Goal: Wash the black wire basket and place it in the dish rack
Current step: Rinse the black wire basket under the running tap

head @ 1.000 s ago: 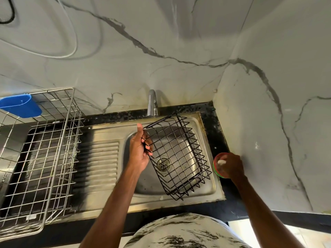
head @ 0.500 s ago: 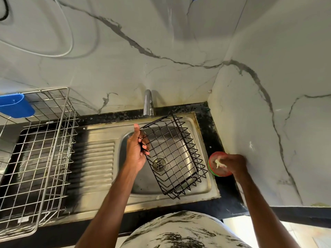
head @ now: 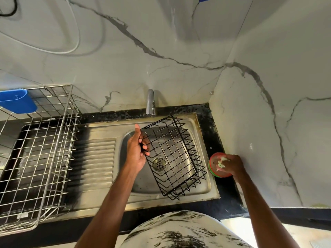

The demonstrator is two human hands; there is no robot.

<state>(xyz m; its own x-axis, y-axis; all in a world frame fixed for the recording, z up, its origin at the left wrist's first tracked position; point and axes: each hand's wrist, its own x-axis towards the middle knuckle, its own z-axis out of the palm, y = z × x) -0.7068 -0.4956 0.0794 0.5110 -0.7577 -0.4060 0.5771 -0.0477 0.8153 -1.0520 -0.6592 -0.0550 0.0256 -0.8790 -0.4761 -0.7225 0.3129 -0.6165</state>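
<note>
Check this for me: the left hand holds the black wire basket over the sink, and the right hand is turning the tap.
Wrong on the right hand: it is not at the tap; it grips a pale soapy pad at the red dish right of the sink, as the head view shows. The left hand does hold the black wire basket over the sink.

A curved chrome tap point(head: 150, 102) stands mid-frame behind the stainless steel sink point(head: 96, 158). A blue plastic caddy point(head: 18, 102) sits far left, a round red-and-green tub point(head: 213, 159) right of centre.
</note>
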